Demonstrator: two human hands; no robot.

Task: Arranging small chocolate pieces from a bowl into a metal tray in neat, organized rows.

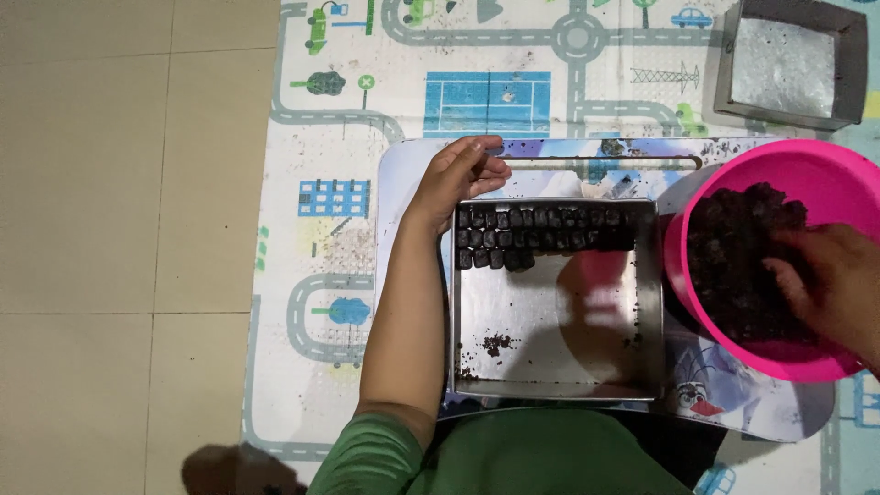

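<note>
the right hand (820, 275) digs, fingers curled, into dark mix (733, 266) inside the pink bowl (825, 170), while the left hand (456, 179) rests flat and empty beside the metal tray (550, 312) (dark blocks (541, 234) fill its far rows).

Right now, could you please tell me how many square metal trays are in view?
2: one shiny square metal tray on the lap desk before the person, partly filled with dark pieces; a second square metal tray on the mat, top right.
</note>
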